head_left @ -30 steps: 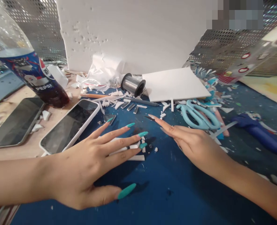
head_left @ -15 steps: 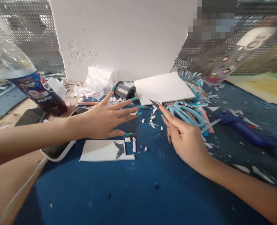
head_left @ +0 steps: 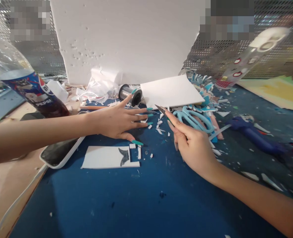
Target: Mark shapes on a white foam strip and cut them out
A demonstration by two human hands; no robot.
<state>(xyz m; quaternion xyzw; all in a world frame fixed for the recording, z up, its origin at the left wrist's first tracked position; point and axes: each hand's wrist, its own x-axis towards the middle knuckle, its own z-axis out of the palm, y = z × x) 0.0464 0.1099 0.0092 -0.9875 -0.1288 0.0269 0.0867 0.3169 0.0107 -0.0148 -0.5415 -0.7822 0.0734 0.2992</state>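
Observation:
My left hand [head_left: 116, 120] reaches forward over the blue mat [head_left: 136, 198] with its fingers spread and flat, fingertips among white foam scraps near a wire spool [head_left: 131, 94]. It holds nothing. My right hand [head_left: 191, 145] is closed round a thin craft knife [head_left: 160, 108], whose blade points up and left. A small white foam piece [head_left: 106, 158] with a dark cut-out shape lies on the mat just below my left hand.
A large white foam block [head_left: 126, 36] stands at the back, with a flat foam sheet [head_left: 171, 91] before it. Light-blue scissors [head_left: 193, 119] lie right of the knife. A phone [head_left: 59, 152], a Pepsi bottle [head_left: 34, 92] and a blue glue gun [head_left: 255, 134] surround the work area.
My left hand lifted off the small foam piece and reached forward to the scraps by the spool. My right hand closed round the knife and drew back slightly.

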